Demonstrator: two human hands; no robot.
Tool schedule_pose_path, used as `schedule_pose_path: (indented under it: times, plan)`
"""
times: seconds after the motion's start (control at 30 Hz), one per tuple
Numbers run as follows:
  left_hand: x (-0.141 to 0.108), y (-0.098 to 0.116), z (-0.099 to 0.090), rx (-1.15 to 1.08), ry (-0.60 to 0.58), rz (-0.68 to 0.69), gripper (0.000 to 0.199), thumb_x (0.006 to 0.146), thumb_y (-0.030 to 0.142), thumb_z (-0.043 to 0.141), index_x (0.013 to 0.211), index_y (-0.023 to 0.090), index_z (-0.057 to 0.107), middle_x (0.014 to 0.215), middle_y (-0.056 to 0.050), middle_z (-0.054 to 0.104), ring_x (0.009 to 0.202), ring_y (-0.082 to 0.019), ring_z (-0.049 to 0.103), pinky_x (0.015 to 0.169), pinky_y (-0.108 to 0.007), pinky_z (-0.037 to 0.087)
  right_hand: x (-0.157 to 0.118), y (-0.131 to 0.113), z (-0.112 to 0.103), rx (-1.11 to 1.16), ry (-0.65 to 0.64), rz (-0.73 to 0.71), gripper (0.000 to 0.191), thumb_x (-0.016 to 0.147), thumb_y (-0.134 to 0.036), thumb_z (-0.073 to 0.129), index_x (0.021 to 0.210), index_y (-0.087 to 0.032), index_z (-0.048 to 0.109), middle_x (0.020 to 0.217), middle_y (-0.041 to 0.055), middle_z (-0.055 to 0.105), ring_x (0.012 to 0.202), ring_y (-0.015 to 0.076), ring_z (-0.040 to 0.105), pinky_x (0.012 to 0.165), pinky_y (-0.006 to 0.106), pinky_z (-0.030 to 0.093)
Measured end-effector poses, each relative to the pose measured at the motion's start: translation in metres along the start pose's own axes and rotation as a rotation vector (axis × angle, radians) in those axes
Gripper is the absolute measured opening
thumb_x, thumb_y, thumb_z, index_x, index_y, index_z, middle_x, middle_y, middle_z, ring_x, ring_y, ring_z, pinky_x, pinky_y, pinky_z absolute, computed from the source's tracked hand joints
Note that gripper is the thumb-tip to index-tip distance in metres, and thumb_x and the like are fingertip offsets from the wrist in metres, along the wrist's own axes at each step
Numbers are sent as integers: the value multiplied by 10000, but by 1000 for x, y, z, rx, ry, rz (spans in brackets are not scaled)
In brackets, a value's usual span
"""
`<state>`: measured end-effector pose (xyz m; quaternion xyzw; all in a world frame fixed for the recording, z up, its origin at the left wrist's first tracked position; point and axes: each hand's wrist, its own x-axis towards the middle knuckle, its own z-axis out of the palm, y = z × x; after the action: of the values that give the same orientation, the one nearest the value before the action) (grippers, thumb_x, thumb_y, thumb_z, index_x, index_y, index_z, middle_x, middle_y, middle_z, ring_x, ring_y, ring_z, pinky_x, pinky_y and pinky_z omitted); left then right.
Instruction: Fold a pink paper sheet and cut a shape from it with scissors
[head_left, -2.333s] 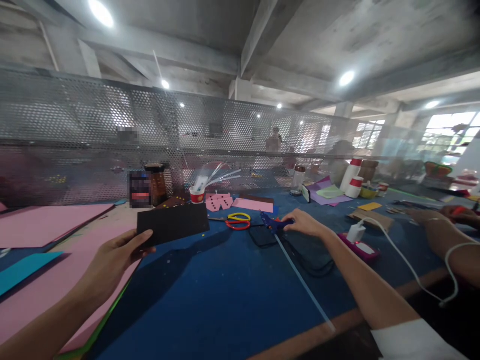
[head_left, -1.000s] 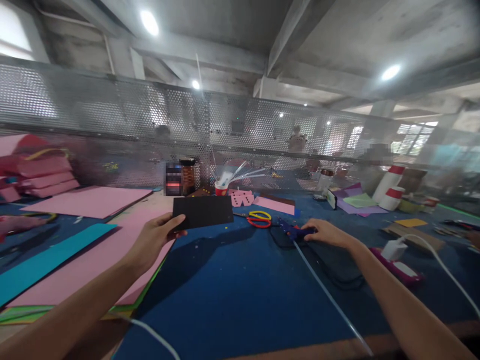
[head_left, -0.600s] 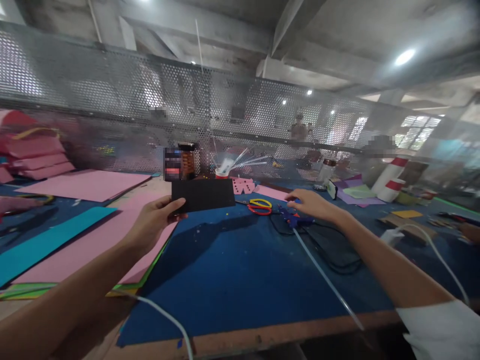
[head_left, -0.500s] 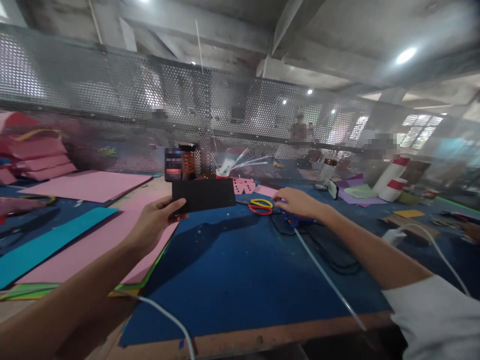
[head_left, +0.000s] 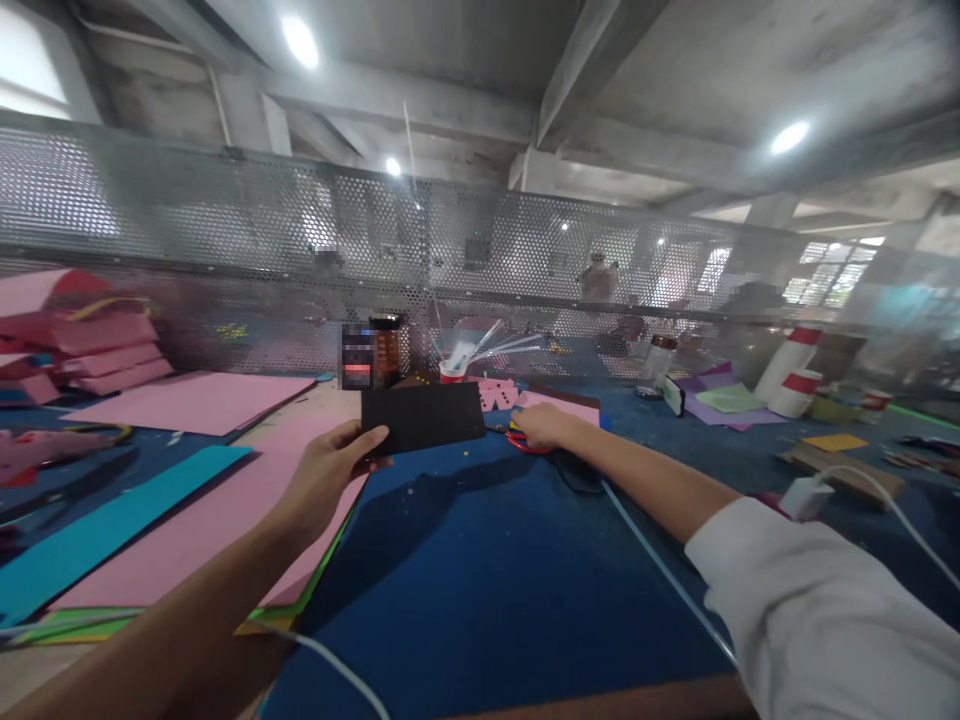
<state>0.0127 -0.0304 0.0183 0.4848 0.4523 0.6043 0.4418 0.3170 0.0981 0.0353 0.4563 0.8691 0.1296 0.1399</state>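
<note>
My left hand (head_left: 349, 450) pinches the left end of a black rectangular card (head_left: 424, 418) between thumb and fingers, holding it up above the blue table mat. My right hand (head_left: 551, 425) reaches forward across the mat, with its fingers curled down on the handles of red-and-yellow scissors (head_left: 531, 446). Those fingers hide most of the yellow handle, and the fingertips are hard to see. The scissors lie on the mat, blades pointing left toward the card. Just behind them are a pink card with black dots (head_left: 496, 396) and a plain pink strip (head_left: 562, 405).
Large pink sheets (head_left: 202, 530) and a turquoise strip (head_left: 127, 535) lie on the left. A pink glue gun (head_left: 45, 455) rests at the far left. Behind stand a cup of clear sticks (head_left: 453, 373) and a dark jar (head_left: 387, 350). White cables cross the front and right.
My right hand has moved left and down from beside the scissors onto their handles. The left hand still holds the black card. The view has tilted up slightly.
</note>
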Motion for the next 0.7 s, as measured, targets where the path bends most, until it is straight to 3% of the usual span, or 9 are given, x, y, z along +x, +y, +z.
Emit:
schedule_pose_path:
  times: [0.2,0.37,0.53,0.63,0.7]
  plan:
    - [-3,3,1,7,-26,-7,349,742,405,764,1001,178,704,988,-40,685,730,-127,627,700,-238,536,6,0,0,51,35,33,476,694,-158,664,1159,-84,602,1042,187,694,930,293,668,736,289,475]
    - [-6,7,1,-14,-52,-20,391,746,389,761,1061,170,688,1014,-55,702,724,-144,650,698,-265,541,-11,6,-15,157,189,80,402,729,-171,625,1125,-106,629,1179,200,624,1045,299,617,816,305,455]
    - [-11,11,4,-57,-131,-27,426,735,374,772,1097,174,672,1009,-69,713,720,-168,681,664,-270,541,-40,24,-27,347,303,204,284,832,-348,569,976,-125,669,979,153,679,869,251,642,709,300,463]
    - [-14,11,11,-86,-167,-54,475,708,382,789,1113,168,664,1039,-89,713,725,-185,692,686,-300,556,-66,19,-30,575,328,166,383,917,-465,452,1014,-149,644,817,67,678,685,156,624,569,229,441]
    - [-16,10,16,-72,-166,-79,499,692,395,797,1111,158,661,988,-91,722,695,-192,696,663,-301,552,-83,6,-31,1148,312,26,483,915,-545,437,1033,-119,633,700,51,638,572,136,581,492,219,408]
